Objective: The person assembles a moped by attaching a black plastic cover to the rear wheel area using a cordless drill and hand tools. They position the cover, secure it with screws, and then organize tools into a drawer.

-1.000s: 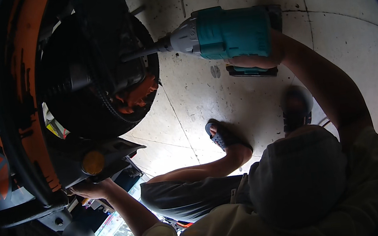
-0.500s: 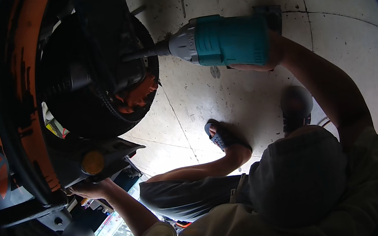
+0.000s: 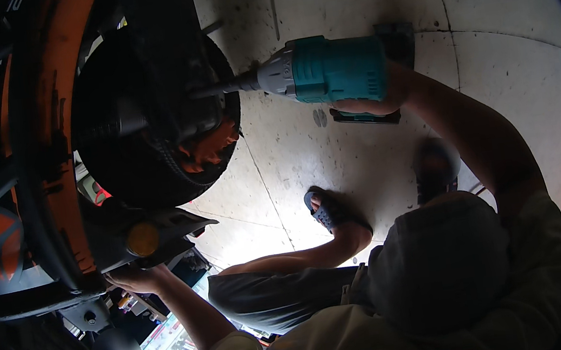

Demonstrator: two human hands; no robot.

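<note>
Fastener work at the wheel (image 3: 146, 122) of an orange and black scooter, by the look. Right hand (image 3: 373, 100) clamped around the teal driver (image 3: 334, 69), held level, its bit (image 3: 219, 88) reaching into the hub. Left hand (image 3: 135, 279) low under the frame, near the yellow reflector (image 3: 141, 239); cannot tell if fingers closed there. Probably mid-turn now. Next likely needed: keeping the driver straight, steady pressure, bracing the frame.

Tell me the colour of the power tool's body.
Teal body with a grey nose, seen in the head view, held in the right hand.
</note>
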